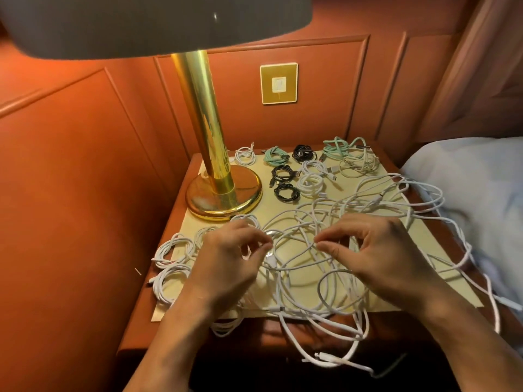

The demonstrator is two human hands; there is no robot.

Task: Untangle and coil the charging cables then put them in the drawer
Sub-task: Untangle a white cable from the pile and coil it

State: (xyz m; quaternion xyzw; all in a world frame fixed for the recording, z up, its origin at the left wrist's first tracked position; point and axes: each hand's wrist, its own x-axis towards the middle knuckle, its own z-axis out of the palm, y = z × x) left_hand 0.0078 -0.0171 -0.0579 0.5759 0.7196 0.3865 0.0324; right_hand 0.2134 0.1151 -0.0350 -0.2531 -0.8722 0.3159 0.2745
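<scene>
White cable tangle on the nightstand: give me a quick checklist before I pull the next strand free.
1. Right hand pinching a strand of the white tangle: ok.
2. Left hand gripping a strand: cannot tell; its fingers curl over the cables.
3. Free end located: ok; a USB plug lies exposed by the left fingertips.
4. Tangle all on the nightstand: not ok; hanging loops drop over the front edge.
5. Black coils clear of the tangle: ok; they sit apart near the lamp base.
6. Drawer ready: cannot tell; not in view.
</scene>
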